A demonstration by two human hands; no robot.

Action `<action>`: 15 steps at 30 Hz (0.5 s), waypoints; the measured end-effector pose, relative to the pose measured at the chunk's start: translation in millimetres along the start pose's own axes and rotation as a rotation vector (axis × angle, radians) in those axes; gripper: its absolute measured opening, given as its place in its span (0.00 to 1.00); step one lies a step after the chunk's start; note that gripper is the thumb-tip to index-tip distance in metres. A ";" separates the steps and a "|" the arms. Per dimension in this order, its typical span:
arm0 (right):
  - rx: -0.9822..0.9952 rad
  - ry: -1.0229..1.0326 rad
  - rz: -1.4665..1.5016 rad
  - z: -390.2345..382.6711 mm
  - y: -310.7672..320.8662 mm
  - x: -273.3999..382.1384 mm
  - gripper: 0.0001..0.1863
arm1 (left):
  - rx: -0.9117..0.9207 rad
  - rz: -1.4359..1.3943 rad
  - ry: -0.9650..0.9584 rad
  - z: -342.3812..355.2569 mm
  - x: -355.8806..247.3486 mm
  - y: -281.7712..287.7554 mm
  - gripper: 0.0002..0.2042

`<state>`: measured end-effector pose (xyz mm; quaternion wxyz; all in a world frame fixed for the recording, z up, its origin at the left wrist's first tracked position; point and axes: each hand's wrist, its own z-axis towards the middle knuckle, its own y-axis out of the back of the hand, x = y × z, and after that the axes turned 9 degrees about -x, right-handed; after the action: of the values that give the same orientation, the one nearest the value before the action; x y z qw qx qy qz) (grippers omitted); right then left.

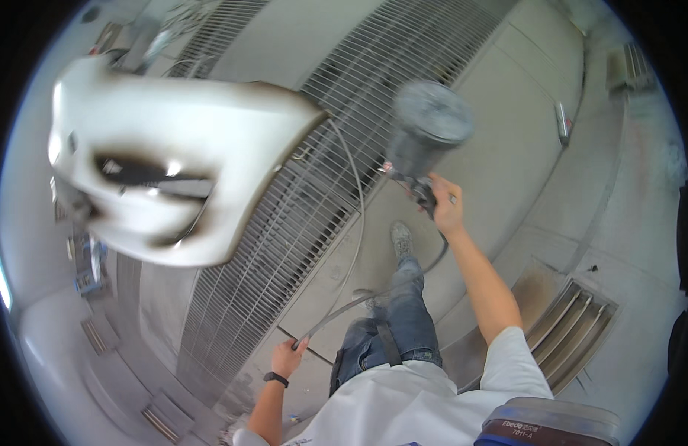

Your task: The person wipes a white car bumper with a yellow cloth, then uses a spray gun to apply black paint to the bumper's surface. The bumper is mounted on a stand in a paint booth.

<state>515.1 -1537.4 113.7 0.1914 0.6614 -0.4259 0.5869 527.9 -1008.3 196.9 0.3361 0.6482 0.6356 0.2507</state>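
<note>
My right hand (447, 207) is closed around the handle of a spray gun (427, 137) with a large grey cup on top, held out ahead of me. A dark air hose (333, 315) hangs from the gun's handle and runs across in front of my legs to my left hand (287, 358), which grips it low on the left. At the front left stands a white car bumper (203, 119) with dark, blurred patches around its openings. The gun is to the right of the bumper, apart from it.
Metal floor grating (284, 238) runs diagonally under the bumper. A thin pale cable (361, 201) loops from the bumper's edge toward my feet. A silver can-like object (563, 123) is at the far right. A vent with slats (571, 331) sits at the lower right.
</note>
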 end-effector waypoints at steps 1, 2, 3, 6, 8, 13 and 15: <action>0.015 -0.033 0.026 16.6 -2.7 -13.5 0.26 | 0.008 0.044 -0.013 6.7 -8.2 -6.3 0.33; 0.000 -0.016 -0.021 30.2 -5.4 -25.5 0.25 | 0.000 0.012 -0.026 12.1 -15.4 -14.3 0.33; -0.008 -0.015 -0.041 43.9 -8.6 -36.6 0.25 | -0.003 0.011 -0.020 17.7 -22.2 -22.1 0.33; 0.039 -0.064 -0.032 73.1 -16.4 -61.8 0.24 | 0.041 0.016 0.026 30.8 -32.9 -39.7 0.33; 0.085 -0.099 -0.019 91.5 -21.9 -72.9 0.24 | 0.049 0.029 0.035 37.0 -38.0 -48.8 0.33; 0.181 -0.106 -0.006 139.4 -39.7 -89.7 0.23 | 0.052 0.014 -0.040 54.6 -54.7 -55.1 0.31; 0.181 -0.080 -0.044 159.3 -42.3 -91.3 0.23 | 0.048 -0.008 -0.050 65.1 -65.9 -55.2 0.30</action>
<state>650.9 -1602.6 0.5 0.1269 0.7081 -0.3638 0.5918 536.4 -1083.2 119.8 0.3371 0.6598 0.6354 0.2177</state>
